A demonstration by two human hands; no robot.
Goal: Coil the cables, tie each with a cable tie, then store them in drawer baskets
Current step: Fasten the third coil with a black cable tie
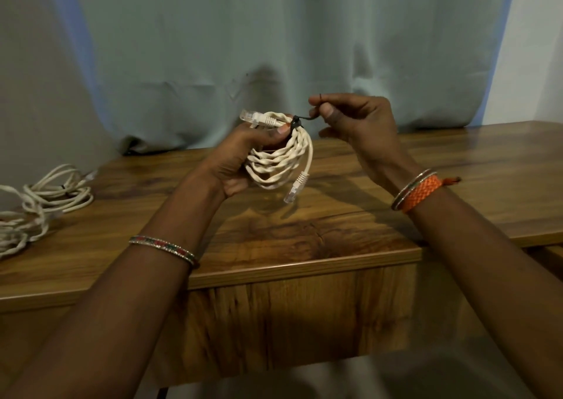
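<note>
A coiled white network cable (281, 161) is held above the wooden table (304, 234). My left hand (237, 157) grips the coil from the left, thumb near its top. A black cable tie (297, 121) wraps the top of the coil. Its free tail runs right into my right hand (353, 121), which pinches it between thumb and forefinger. One clear plug (251, 115) lies at the top left of the coil. The other plug (294, 189) hangs at the coil's lower right.
More white cables (39, 203) lie in loose coils at the table's left edge. A grey-green curtain (274, 48) hangs behind the table. A wooden drawer front (304, 313) sits under the tabletop, close to me.
</note>
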